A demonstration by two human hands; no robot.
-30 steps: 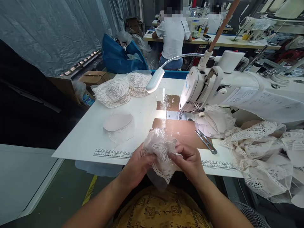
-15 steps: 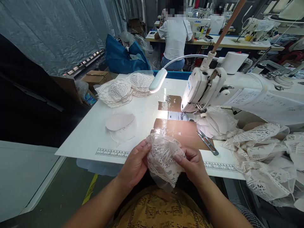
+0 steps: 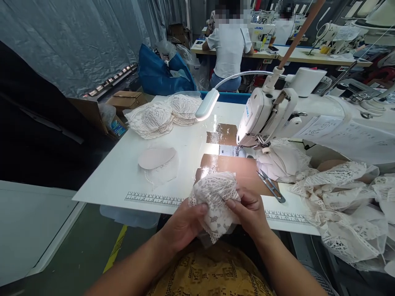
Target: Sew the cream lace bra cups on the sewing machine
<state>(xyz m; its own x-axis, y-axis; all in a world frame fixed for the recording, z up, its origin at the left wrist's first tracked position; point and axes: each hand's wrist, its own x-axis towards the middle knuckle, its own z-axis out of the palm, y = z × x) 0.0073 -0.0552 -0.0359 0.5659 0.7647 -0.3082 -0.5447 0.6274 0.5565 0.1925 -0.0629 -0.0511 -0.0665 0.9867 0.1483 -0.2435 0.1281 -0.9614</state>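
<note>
A cream lace bra cup piece (image 3: 217,201) with sheer fabric behind it is held over the table's front edge, close to my body. My left hand (image 3: 188,224) pinches its left side, thumb on the lace and fingers behind. On the right side my right hand (image 3: 249,209) grips the lace between thumb and fingers. Beyond the hands stands a white sewing machine (image 3: 262,111), its needle area over a metal plate. Thread snips (image 3: 271,187) lie to the right of my right hand. A flat beige cup with lace (image 3: 159,164) rests on the table at the left.
Stacked lace cups (image 3: 151,119) sit at the table's back left. More lace pieces (image 3: 348,205) heap over the right side. A lamp (image 3: 207,105) reaches over the white table (image 3: 108,176). Behind, a blue bag (image 3: 163,72) stands near a seated person (image 3: 230,51).
My left hand has slid lower and inward along the lace piece, its thumb now on the front. The lace has turned and bunched slightly; my right hand keeps its hold.
</note>
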